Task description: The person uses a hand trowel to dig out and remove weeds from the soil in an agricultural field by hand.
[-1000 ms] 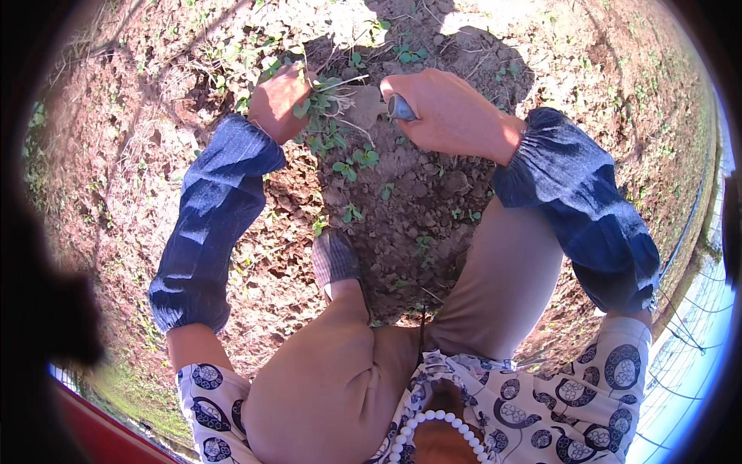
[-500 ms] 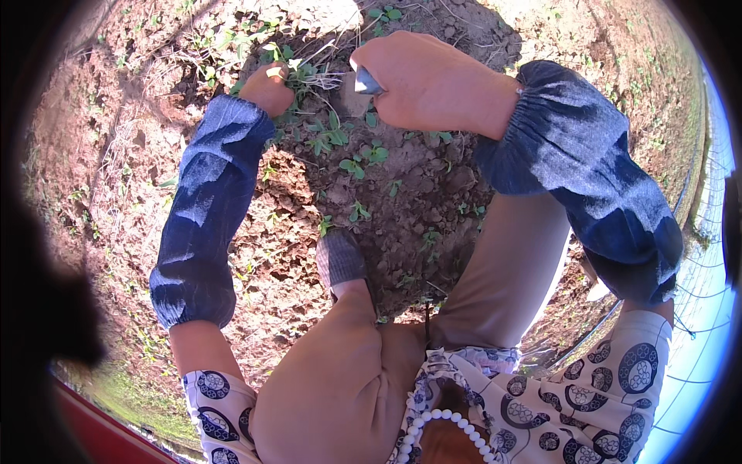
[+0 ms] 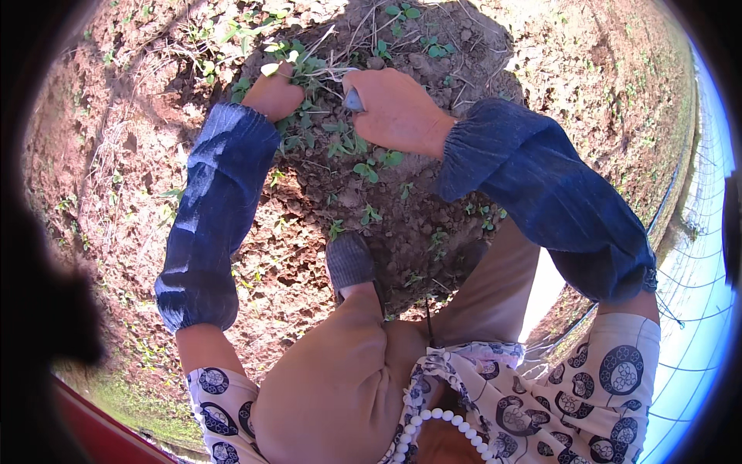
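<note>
My left hand (image 3: 272,94) reaches down into a clump of small green weeds (image 3: 309,73) on the reddish-brown soil, its fingers closed among the leaves and stems. My right hand (image 3: 394,108) is fisted around a small tool with a grey handle (image 3: 353,100), held right beside the same clump; the tool's working end is hidden in the plants. Both forearms wear dark blue sleeve covers. More small weeds (image 3: 371,166) grow just below my right hand.
Bare clumpy soil (image 3: 309,255) with scattered seedlings and dry stems lies all around. My shoe (image 3: 349,261) and tan-trousered knees sit below the hands. A wire fence (image 3: 696,255) runs along the right edge, and a strip of grass (image 3: 131,402) lies at lower left.
Both hands have shifted onto one weed clump, the right hand moving left toward the left hand. The left hand has sunk deeper into the leaves.
</note>
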Motion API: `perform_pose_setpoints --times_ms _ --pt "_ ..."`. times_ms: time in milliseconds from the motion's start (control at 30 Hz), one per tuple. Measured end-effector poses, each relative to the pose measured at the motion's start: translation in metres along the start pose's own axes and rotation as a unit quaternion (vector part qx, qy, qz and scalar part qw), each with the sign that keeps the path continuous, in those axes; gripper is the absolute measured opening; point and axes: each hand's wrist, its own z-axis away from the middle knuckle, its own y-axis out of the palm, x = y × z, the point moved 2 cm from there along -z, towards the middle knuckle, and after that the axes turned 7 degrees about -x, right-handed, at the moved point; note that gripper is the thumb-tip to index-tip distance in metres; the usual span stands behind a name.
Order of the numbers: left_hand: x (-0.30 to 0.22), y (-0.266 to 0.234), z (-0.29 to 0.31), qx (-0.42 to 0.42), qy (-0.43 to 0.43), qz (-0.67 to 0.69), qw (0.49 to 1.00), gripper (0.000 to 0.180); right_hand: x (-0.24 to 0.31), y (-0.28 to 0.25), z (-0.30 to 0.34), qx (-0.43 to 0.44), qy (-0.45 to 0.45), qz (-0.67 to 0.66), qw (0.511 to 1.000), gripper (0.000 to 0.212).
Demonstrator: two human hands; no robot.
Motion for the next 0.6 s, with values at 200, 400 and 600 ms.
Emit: perform_pose_setpoints --times_ms 200,400,600 --pt "0.007 -0.017 0.018 -0.03 -0.027 0.123 0.992 0.054 -0.034 0.018 0.023 -0.016 0.034 -0.132 0.991 0.022" --pt "0.056 -0.063 0.054 -0.006 -0.001 0.541 0.841 0.038 -0.011 -0.001 0.019 -0.042 -0.039 -0.076 0.996 0.015" --pt "0.09 -0.046 0.027 -0.353 0.361 -0.083 0.859 0.048 -0.008 -0.083 0.056 -0.036 -0.081 0.018 0.996 0.012"
